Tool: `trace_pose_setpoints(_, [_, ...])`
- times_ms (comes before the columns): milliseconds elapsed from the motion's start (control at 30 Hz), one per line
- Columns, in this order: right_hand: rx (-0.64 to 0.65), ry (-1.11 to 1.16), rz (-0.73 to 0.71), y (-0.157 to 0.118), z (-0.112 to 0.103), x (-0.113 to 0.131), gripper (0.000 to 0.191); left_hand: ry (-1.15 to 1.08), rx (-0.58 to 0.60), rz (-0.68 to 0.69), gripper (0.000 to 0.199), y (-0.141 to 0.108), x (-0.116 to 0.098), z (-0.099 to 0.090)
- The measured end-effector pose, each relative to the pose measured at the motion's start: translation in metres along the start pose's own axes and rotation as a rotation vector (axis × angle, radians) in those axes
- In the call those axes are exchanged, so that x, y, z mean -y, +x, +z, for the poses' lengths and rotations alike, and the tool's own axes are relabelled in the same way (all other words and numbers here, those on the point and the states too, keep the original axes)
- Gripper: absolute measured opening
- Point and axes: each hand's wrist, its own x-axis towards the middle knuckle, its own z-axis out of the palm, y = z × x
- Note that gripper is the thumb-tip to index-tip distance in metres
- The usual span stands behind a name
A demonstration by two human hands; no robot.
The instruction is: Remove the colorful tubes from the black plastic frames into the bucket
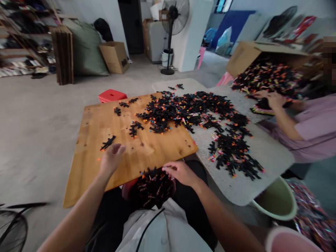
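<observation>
My left hand [112, 157] is over the left part of the wooden board [89, 140], its fingers curled and partly blurred. Just beyond its fingertips lies a small black toy piece with an orange tip [107, 142]. My right hand [180, 172] is at the board's near edge, above the right side of a reddish basin [126, 189] full of similar dark pieces. Its thumb and fingers are pinched together; anything between them is too small to make out. A large heap of black pieces with coloured tips [162, 112] spreads from the board's far right corner.
More black pieces [233, 150] cover the grey table [273, 147] at right. A co-worker's hands [273, 99] are by a tipped carton [243, 59]. A green tub [278, 199] and pink tub [288, 241] stand lower right. A red stool [111, 95] is behind the board.
</observation>
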Motion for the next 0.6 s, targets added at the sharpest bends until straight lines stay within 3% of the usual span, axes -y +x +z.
trace_pose_setpoints(67, [0.021,-0.157,-0.084,-0.002,-0.009,-0.013,0.024,0.347,-0.143,0.105,0.051,0.029,0.018,-0.016])
trace_pose_setpoints(133, [-0.132,-0.327,-0.080,0.004,-0.034,-0.021,0.023,0.566,-0.168,0.184,0.052,0.051,0.033,-0.028])
trace_pose_setpoints(267, [-0.684,-0.782,0.243,0.027,-0.132,-0.028,0.032,0.707,-0.073,0.260,0.053,0.065,0.047,-0.035])
trace_pose_setpoints(300, [-0.749,-0.887,0.345,0.032,-0.159,-0.030,0.033,0.682,-0.050,0.267,0.050,0.063,0.048,-0.034])
trace_pose_setpoints(333, [-0.756,-0.964,0.464,0.037,-0.182,-0.034,0.033,0.642,-0.032,0.281,0.045,0.060,0.047,-0.033])
trace_pose_setpoints(400, [-0.632,-1.052,0.683,0.045,-0.218,-0.046,0.033,0.513,-0.017,0.261,0.037,0.052,0.045,-0.029])
trace_pose_setpoints(533, [-0.535,-1.059,0.711,0.062,-0.256,-0.085,0.026,0.466,-0.004,0.270,0.024,0.045,0.045,-0.021])
trace_pose_setpoints(567, [-0.560,-1.046,0.716,0.065,-0.261,-0.094,0.021,0.446,0.003,0.272,0.023,0.045,0.046,-0.019])
trace_pose_setpoints(600, [-0.598,-1.025,0.625,0.068,-0.267,-0.101,0.019,0.421,0.011,0.275,0.024,0.044,0.046,-0.018])
